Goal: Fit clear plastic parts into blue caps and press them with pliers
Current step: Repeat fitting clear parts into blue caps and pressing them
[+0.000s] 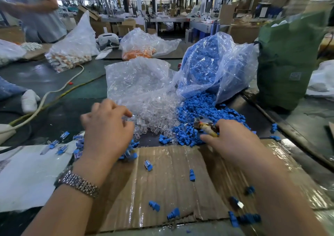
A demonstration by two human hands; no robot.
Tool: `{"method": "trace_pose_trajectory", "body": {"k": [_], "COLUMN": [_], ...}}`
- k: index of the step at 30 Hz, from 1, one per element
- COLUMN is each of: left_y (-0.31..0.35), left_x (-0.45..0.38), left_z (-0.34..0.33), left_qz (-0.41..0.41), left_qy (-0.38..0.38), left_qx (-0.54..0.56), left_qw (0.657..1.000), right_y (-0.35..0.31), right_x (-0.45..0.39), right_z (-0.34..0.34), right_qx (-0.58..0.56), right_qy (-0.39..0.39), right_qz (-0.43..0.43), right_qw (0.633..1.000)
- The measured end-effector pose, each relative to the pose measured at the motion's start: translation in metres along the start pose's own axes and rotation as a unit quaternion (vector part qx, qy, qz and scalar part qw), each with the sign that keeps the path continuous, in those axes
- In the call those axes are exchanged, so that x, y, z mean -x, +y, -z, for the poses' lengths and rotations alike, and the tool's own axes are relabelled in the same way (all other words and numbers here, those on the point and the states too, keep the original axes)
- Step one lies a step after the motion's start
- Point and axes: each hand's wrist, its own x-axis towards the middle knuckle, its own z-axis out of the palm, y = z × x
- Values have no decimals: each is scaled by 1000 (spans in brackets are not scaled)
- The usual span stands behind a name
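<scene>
1. Left hand (106,127), fingers curled, pinches at the heap of clear plastic parts (153,112); whether it holds one cannot be told.
2. Right hand (233,138) grips the pliers (206,125) over the spilled blue caps (204,109).
3. Step judged: picking parts.
4. Next move calls for seating a clear part in a cap, then squeezing.

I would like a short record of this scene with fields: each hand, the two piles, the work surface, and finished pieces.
left hand: left hand reaches into the clear parts, fingertips curled on one
right hand: right hand grips the pliers over the blue caps
clear parts: pile of clear plastic parts spilling from a clear bag
blue caps: pile of blue caps spilling from a second bag
work surface: flattened cardboard with loose caps on it
finished pieces: assembled pieces lie to the left, on white paper
</scene>
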Motion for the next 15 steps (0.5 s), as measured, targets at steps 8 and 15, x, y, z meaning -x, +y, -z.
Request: {"method": "trace_pose_trajectory", "body": {"k": [8,15], "left_y": [37,39], "left_x": [14,14], "left_z": [-39,-42], "left_qz": [-242,-243], "left_qy": [-175,-191], "left_qx": [51,61], "left_qw": [953,949], "right_y": [-7,-15], "right_x": [-2,-4], "right_z": [-10,-15], "right_qx": [59,23], "right_qy": [-38,19], "right_qz": [-30,91], "right_qw": [997,995]}}
